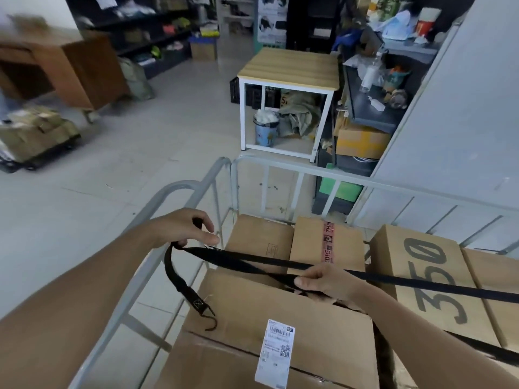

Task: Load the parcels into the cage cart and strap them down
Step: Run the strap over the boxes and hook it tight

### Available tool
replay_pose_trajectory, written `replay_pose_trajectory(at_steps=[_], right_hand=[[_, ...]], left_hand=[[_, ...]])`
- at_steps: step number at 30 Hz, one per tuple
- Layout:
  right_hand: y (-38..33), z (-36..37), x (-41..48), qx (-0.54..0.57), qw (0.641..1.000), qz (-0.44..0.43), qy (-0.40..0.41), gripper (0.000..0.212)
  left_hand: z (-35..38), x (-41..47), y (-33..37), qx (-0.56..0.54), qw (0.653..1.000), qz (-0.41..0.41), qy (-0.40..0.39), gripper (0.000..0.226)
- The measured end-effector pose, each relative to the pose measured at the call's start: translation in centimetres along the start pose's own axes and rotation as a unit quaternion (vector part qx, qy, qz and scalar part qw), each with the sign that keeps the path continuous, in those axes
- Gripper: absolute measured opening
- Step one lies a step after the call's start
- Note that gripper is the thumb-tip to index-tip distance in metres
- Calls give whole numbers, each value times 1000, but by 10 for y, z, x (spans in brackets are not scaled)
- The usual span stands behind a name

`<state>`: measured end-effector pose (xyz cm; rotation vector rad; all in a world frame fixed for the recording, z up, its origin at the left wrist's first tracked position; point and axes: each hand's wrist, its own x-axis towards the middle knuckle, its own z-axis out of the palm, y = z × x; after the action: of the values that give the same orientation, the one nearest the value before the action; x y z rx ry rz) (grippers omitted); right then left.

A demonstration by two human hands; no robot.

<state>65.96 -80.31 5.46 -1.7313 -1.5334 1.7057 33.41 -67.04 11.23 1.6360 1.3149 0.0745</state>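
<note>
a wood-topped white table (289, 66) stands beyond, a brown desk (70, 66) left, dark shelving (134, 26) behind.

Black strap (280, 263), brown parcels (261, 307), grey cart (179, 189).

Light on my feed is soft and even with no hard shadows or glare, and I can't tell where it comes from. The pale floor (134, 158) looks a bit washed out. The back shelves (140, 32) are dimmer and mushy. The left edge is worst: the wooden desk (70, 66) and stacked boxes (33, 133) are smeared with blur. The wide lens bows the cart rail (179, 197). The left hand (185, 228), right hand (323, 282) and shipping label (276, 352) are sharper, though the small print is unreadable. The strap (421, 284) is a flat black band.
</note>
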Motion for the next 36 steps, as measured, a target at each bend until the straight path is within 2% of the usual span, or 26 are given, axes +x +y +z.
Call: replay_pose_trajectory(at_steps=[1, 3, 6, 10, 13, 16, 19, 22, 24, 28, 30, 32, 34, 36], right_hand=[[-6, 0, 2, 0, 1000, 0, -7, 37], [-19, 5, 9, -5, 1000, -10, -24, 38], [-44, 24, 25, -36, 999, -9, -38, 31], [-77, 48, 42, -49, 998, -31, -27, 38], [-108, 66, 50, -35, 998, -52, -23, 42], [-139, 83, 55, -27, 997, -74, -13, 37], [-164, 91, 55, -12, 996, -91, 9, 46], [-180, 92, 57, -3, 996, -91, 18, 54], [-187, 93, 59, 24, 994, -102, 7, 48], [-207, 97, 62, 69, 984, -162, -15, 24], [-216, 99, 62, 81, 980, -179, -14, 19], [-222, 101, 63, 96, 978, -187, -13, 19], [-227, 103, 63, 130, 973, -193, -12, 21], [-230, 102, 64, 169, 964, -207, -16, 31]], left_hand=[[-1, -1, -3, 26, 1000, -4, -6, 52], [0, 1, -5, 44, 999, -3, 2, 28], [3, 5, -8, -4, 1000, 10, 25, 17], [-6, -1, -20, -59, 996, -7, 65, 23], [-20, -14, -26, -40, 996, -11, 79, 31], [-39, -35, -25, -31, 998, -36, 27, 56], [-63, -55, -27, -25, 998, -29, -41, 84], [-88, -72, -34, -50, 996, 27, -69, 78], [-103, -80, -38, -59, 994, 57, -66, 69], [-122, -97, -35, -80, 994, 70, -28, 64], [-123, -101, -34, -42, 998, 57, 2, 40], [-123, -102, -34, 7, 996, 65, 57, 18], [-125, -102, -34, 34, 988, 79, 132, 19], [-131, -102, -34, 106, 968, 94, 209, 22]])
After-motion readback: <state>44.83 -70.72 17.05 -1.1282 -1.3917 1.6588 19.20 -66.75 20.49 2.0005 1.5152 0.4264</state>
